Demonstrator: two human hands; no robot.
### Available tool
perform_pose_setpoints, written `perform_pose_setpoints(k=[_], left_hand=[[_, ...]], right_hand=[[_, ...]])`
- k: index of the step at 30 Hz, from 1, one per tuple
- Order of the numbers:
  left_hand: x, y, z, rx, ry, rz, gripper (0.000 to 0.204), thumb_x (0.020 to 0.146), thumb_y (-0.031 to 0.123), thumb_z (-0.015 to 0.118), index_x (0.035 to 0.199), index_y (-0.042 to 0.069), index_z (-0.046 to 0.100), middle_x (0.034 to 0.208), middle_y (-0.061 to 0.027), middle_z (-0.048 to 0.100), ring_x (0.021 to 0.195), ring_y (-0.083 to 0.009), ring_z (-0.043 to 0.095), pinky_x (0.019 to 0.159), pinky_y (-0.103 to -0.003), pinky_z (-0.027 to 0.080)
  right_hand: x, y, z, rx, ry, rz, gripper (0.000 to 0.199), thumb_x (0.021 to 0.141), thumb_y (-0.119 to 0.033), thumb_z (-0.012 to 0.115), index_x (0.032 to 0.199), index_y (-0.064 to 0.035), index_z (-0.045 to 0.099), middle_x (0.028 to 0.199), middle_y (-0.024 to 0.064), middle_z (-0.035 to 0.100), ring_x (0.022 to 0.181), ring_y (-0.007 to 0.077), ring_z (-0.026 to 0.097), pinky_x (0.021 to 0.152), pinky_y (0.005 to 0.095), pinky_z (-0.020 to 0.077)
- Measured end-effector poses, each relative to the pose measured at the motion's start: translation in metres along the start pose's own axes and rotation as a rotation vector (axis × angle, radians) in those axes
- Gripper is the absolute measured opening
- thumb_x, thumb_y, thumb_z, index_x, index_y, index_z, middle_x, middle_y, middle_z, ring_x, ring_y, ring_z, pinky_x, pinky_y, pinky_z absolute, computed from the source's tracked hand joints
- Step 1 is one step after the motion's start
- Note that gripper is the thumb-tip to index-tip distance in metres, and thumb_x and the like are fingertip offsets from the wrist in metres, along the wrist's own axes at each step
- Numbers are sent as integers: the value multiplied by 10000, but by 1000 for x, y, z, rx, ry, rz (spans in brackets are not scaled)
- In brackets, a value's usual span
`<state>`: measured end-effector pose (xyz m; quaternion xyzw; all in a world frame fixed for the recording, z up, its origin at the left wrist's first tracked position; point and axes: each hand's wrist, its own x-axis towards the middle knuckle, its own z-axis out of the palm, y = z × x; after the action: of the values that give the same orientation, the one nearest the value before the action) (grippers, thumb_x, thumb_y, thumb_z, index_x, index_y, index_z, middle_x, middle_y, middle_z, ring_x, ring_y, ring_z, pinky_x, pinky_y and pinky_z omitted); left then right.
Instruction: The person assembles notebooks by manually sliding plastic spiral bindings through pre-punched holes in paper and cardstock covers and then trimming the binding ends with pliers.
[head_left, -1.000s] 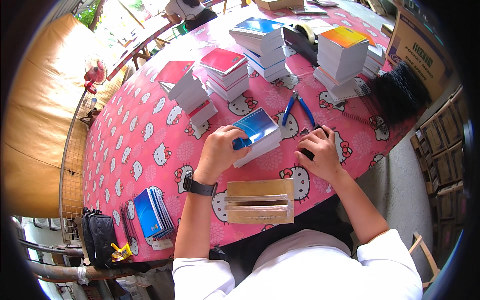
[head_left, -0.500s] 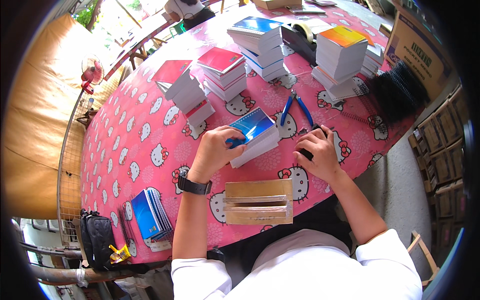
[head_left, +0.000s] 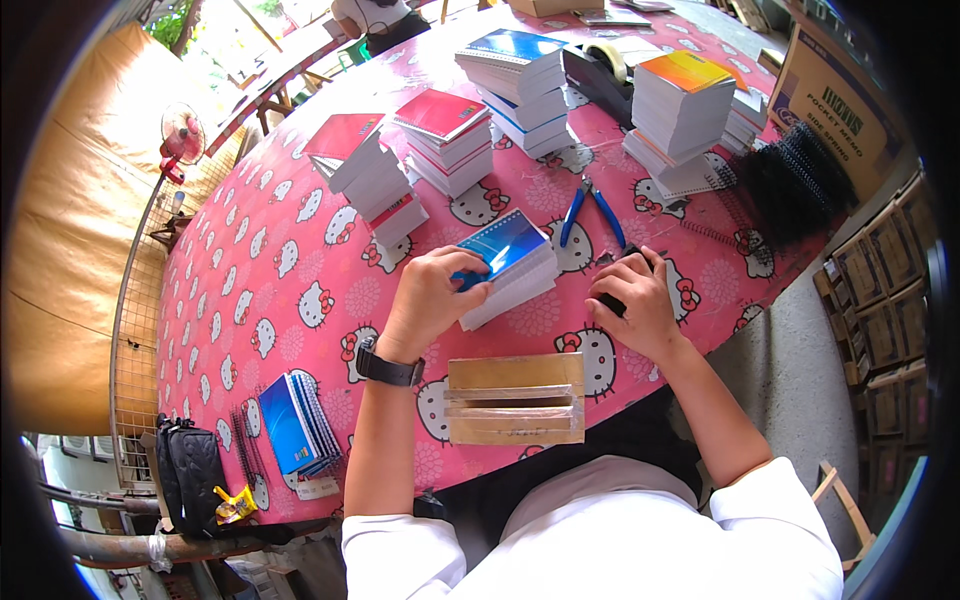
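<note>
My left hand, with a black watch on the wrist, grips the near left side of a blue-covered notepad block lying on the pink patterned tablecloth. My right hand rests on the table to the right of the block, fingers closed over a small black object that is mostly hidden. Blue-handled pliers lie just beyond, between the two hands. A flat wooden block wrapped in clear film sits at the table's near edge in front of me.
Stacks of notepads stand at the back: red-covered, blue-covered, orange-covered. A tape dispenser, a heap of black spiral coils, cardboard box, blue notebooks at left edge, black bag, another person far back.
My left hand has shifted slightly on the blue pad, tilting its cover edge. The right hand stays in place on the small black object.
</note>
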<state>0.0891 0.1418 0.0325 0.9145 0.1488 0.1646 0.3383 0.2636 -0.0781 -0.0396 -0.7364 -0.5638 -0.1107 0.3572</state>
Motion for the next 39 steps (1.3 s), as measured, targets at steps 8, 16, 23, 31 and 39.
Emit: perform_pose_setpoints(k=[8,16,23,31,39], left_hand=[[-6,4,8,35,168,55,361,841,-3,567,1190,85,539,1041,-139,670,819,-233,671,685,-325,547],[-7,7,7,190,156,199,330,840,-34,529,1144,85,579,998,-120,657,746,-254,643,687,-336,519],[-7,3,8,205,152,186,321,801,-47,538,1082,78,632,942,-125,665,724,-234,642,689,-336,529],[-9,4,12,263,174,191,410,711,200,763,1087,127,616,924,-107,666,785,-275,649,706,-374,535],[-16,-7,21,121,231,128,577,757,144,768,1266,108,498,1058,-108,663,907,-243,665,747,-339,560]], right_hand=[[8,-19,-6,-6,-87,113,350,773,-273,706,1065,-88,653,1119,44,615,1143,232,493,1074,531,184],[37,-41,19,46,-130,170,547,742,-218,697,1230,-10,564,1240,111,541,1233,264,400,1059,558,190],[51,-42,14,80,-87,129,480,726,-192,687,1158,-7,590,1167,115,582,1185,285,439,1040,573,218],[65,-46,11,-26,-108,92,445,745,-190,665,1139,2,588,1104,121,622,1139,303,466,1034,520,238],[92,-41,23,907,-153,745,603,819,-213,698,1306,40,450,959,207,649,779,164,624,615,319,504]])
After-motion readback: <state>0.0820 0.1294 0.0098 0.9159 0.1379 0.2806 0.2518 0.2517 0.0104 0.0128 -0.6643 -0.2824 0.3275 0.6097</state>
